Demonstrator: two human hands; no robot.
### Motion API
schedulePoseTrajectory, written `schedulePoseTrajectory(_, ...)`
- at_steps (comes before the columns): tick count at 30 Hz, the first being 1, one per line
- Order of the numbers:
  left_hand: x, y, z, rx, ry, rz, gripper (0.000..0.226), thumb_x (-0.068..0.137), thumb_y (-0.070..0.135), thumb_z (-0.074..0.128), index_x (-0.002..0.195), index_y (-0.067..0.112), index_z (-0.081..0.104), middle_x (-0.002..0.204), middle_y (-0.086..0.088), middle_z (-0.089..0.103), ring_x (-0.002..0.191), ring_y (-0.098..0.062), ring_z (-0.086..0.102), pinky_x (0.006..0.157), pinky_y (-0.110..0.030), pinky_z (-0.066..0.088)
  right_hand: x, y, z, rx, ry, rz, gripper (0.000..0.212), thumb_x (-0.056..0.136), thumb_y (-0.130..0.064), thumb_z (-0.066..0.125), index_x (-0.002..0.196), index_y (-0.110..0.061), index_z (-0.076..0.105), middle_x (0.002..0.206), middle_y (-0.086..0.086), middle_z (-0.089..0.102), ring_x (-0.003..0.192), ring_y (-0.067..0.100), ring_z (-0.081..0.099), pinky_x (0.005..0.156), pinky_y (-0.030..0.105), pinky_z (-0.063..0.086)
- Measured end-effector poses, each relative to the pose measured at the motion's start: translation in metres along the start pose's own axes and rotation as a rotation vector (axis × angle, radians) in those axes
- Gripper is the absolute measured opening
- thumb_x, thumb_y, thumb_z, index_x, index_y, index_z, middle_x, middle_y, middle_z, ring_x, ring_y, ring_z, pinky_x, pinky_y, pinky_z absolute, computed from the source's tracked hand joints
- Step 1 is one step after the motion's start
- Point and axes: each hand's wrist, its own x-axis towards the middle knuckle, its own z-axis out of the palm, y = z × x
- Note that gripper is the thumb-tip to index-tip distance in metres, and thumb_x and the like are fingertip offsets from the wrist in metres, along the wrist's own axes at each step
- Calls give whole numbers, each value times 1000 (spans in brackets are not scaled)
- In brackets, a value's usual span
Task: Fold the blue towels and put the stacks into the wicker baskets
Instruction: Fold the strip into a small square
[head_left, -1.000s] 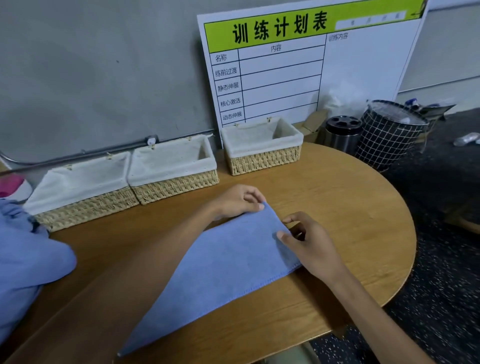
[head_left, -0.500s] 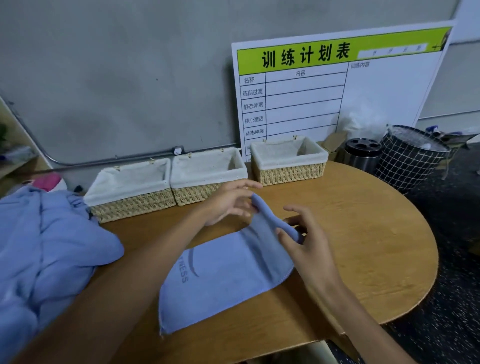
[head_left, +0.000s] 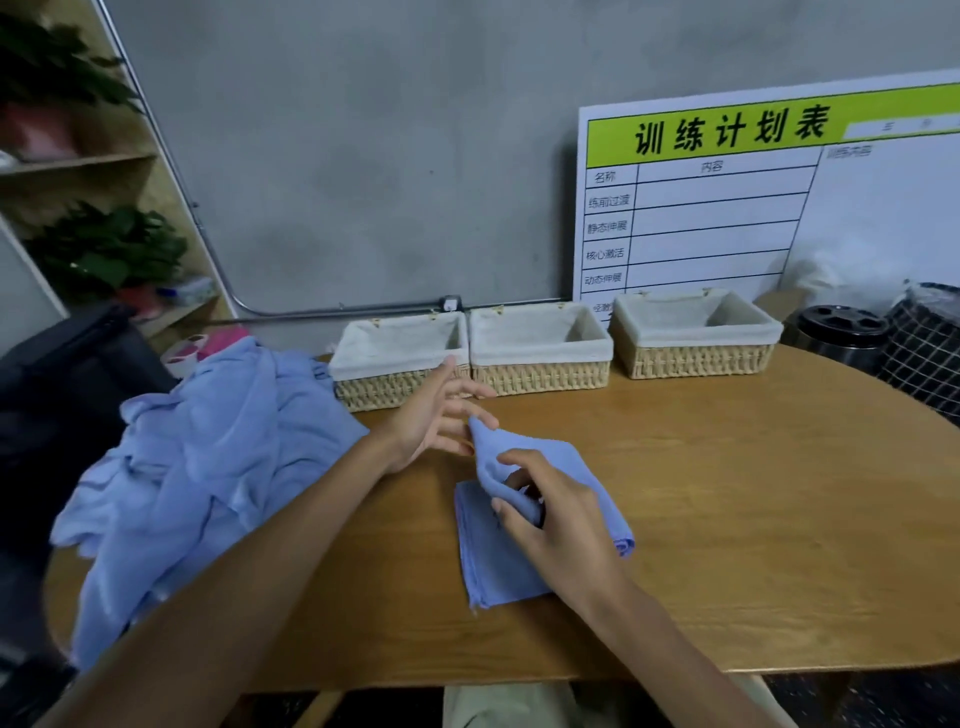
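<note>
Blue towel (head_left: 511, 566) half-folded on bench (head_left: 753, 509)
R hand (head_left: 550, 519) pinches its top layer; L hand (head_left: 434, 415) spread wide, fingers touching its corner

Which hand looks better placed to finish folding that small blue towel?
Probably the right hand: it pinches the towel, while the open left hand only touches its raised corner.

Rounded wooden bench (head_left: 727, 519). Along its far edge, three lined wicker baskets (head_left: 540, 358) in a row; mid-surface, a folded blue towel (head_left: 493, 561); at left, a heap of blue towels (head_left: 208, 467).
</note>
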Motion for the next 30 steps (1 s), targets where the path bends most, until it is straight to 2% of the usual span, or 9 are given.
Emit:
schedulePoseTrajectory(3, -12, -28, -8, 104, 85, -64, 82, 93, 78, 16, 119, 19, 66, 105, -10, 75, 86, -22, 65, 70, -32, 53, -8, -3, 17, -146, -166, 47, 32, 94, -42, 62, 120, -27, 53, 103, -12, 60, 97, 6, 55, 76, 30, 48)
schedulePoseTrajectory(7, -19, -63, -6, 247, 154, -81, 71, 96, 72, 17, 111, 25, 69, 100, 2, 78, 97, -18, 69, 81, -33, 45, -17, -3, 17, -240, -280, 93, 61, 85, -82, 32, 106, -31, 59, 99, -13, 57, 96, 7, 51, 79, 34, 48)
schedulePoseTrajectory(10, -17, -71, 7, 305, 297, 97, 49, 108, 48, 26, 103, 28, 70, 97, 7, 77, 90, -2, 68, 80, -27, 44, -5, 10, 4, -183, -50, 68, 45, 93, -65, 36, 94, -27, 62, 91, -14, 61, 87, 8, 56, 76, 35, 48)
schedulePoseTrajectory(13, -12, -66, 35, 459, 317, 244, 30, 107, 35, 39, 115, 28, 67, 109, 12, 73, 85, 8, 64, 80, -24, 48, 15, 30, -7, -420, 62, 42, 34, 95, -47, 36, 99, -26, 63, 101, -8, 63, 93, 19, 56, 75, 38, 47)
schedulePoseTrajectory(16, -6, -72, 70, 768, 205, 252, 35, 107, 37, 40, 139, 33, 53, 136, 8, 61, 117, -10, 60, 97, -34, 46, 9, 57, -10, -656, -93, 126, 53, 92, -50, 25, 121, -25, 61, 129, -1, 59, 114, 29, 57, 86, 44, 45)
schedulePoseTrajectory(19, -1, -89, 82, 1116, 64, 167, 52, 107, 49, 24, 158, 38, 20, 165, 16, 19, 153, -9, 12, 123, -43, 13, -12, 82, -18, -628, -297, 237, 80, 87, -70, -8, 153, -41, 28, 165, -13, 17, 150, 25, 20, 114, 47, 23)
schedulePoseTrajectory(22, 1, -90, 79, 1198, 1, 126, 60, 103, 59, 12, 159, 39, 4, 166, 21, -1, 153, -6, -6, 124, -44, 1, -17, 89, -25, -627, -387, 287, 89, 75, -76, -25, 156, -46, 0, 164, -21, -12, 153, 21, -5, 122, 47, 6)
schedulePoseTrajectory(26, 1, -84, 76, 1222, -44, 89, 85, 82, 77, -6, 159, 41, -2, 165, 22, -8, 153, -6, -10, 125, -44, -2, -14, 81, -24, -612, -393, 325, 84, 78, -71, -18, 156, -44, -3, 163, -19, -16, 153, 23, -11, 123, 48, 0)
schedulePoseTrajectory(30, 8, -79, 70, 1240, -100, 101, 76, 88, 75, 2, 158, 44, -4, 164, 24, -10, 152, -4, -12, 124, -45, -6, -13, 73, -25, -597, -407, 366, 92, 71, -71, -17, 157, -42, -3, 164, -15, -14, 153, 23, -12, 123, 48, -2)
